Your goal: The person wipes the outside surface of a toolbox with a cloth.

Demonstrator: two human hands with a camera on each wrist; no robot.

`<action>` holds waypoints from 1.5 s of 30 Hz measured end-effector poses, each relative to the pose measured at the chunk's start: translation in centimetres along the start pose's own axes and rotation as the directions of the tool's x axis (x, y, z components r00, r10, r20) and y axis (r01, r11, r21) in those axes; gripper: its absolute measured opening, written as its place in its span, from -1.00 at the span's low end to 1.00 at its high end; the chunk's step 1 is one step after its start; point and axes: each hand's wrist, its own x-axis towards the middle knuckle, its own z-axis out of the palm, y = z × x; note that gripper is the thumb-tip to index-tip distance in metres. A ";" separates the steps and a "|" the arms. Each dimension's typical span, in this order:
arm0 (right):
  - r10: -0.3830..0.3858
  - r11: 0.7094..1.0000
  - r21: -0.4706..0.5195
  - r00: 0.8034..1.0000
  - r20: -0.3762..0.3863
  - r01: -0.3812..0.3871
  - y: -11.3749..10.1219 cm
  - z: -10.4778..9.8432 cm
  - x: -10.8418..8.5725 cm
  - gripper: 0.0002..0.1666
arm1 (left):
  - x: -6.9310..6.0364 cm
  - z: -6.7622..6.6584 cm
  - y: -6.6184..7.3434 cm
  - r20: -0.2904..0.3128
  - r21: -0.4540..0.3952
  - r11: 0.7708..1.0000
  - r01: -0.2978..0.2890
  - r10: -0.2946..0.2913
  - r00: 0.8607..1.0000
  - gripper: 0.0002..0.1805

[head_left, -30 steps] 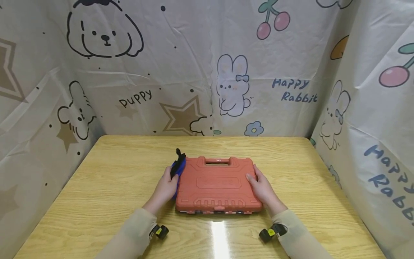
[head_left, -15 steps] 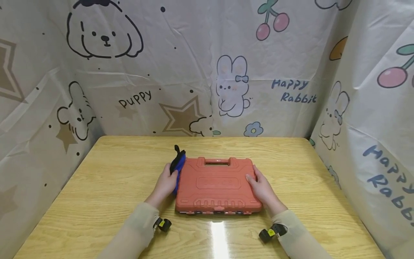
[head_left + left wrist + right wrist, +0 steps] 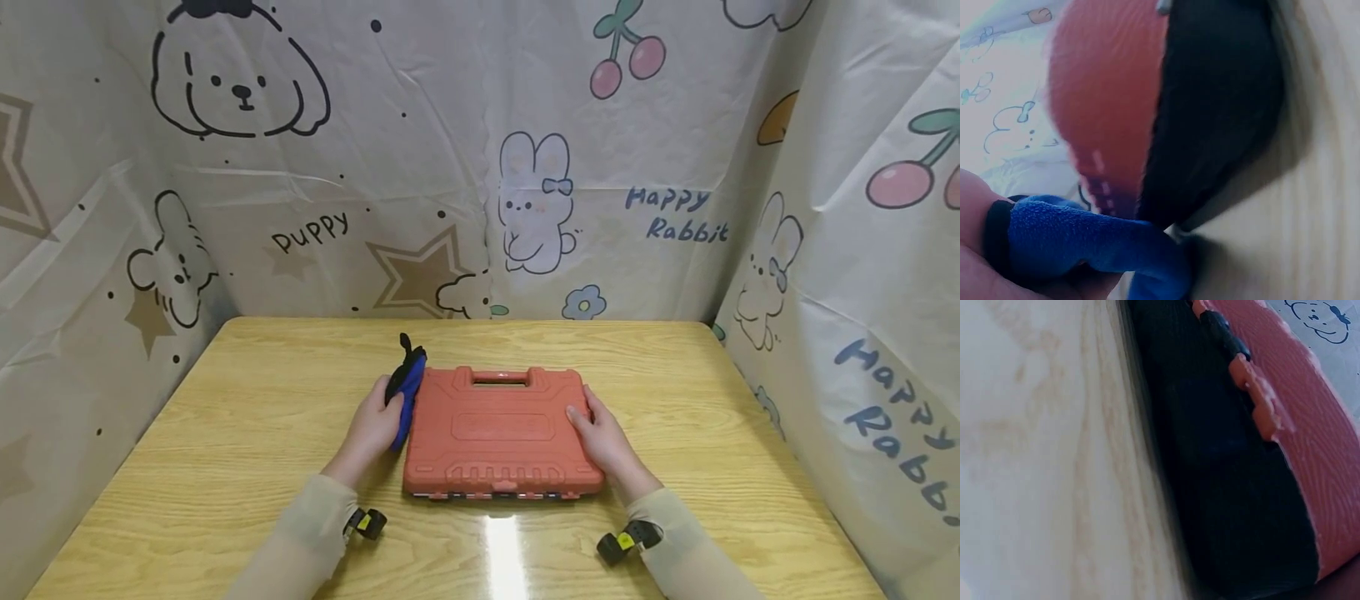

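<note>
A red tool case (image 3: 502, 429) with a black lower half lies closed on the wooden table, its handle on the far side and latches facing me. My left hand (image 3: 375, 421) grips a blue cloth (image 3: 408, 404) with black trim against the case's left side. Close up in the left wrist view, the fuzzy blue cloth (image 3: 1091, 237) lies beside the case's corner. At the case's right edge is my right hand (image 3: 606, 433), thumb on the lid and fingers along the side. The right wrist view shows the case's black side (image 3: 1222, 487) and a latch; its fingers are mostly hidden.
The wooden table (image 3: 225, 467) reaches back to a printed cloth backdrop (image 3: 420, 125) with cartoon animals. More of this fabric hangs along the left and right sides. A bright light reflection falls on the table in front of the case.
My left hand has shifted slightly left and away from me with the blue cloth, wiping up along the case's left side. My right hand stays at the right edge.
</note>
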 end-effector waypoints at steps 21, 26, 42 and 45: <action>-0.007 1.000 0.013 1.000 -0.002 0.007 -0.2 -0.1 -0.1 -0.18 | -1.5 -2.3 4.1 -0.029 0.026 0.996 -0.082 0.082 0.996 -0.64; -0.005 0.999 0.047 1.000 -0.012 0.005 0.0 -0.1 0.0 -0.17 | -2.1 -2.2 5.3 -0.020 0.004 0.994 -0.108 0.108 0.994 -0.63; 0.032 0.991 0.134 0.999 -0.008 -0.031 -0.3 -0.5 0.0 -0.20 | -2.7 -1.8 7.3 0.073 -0.276 0.957 -0.084 0.108 0.991 -0.57; -0.028 0.997 0.067 0.998 -0.049 0.031 -0.6 -0.5 -0.3 -0.22 | -2.7 -1.6 7.4 0.159 -0.431 0.902 -0.030 0.109 0.981 -0.49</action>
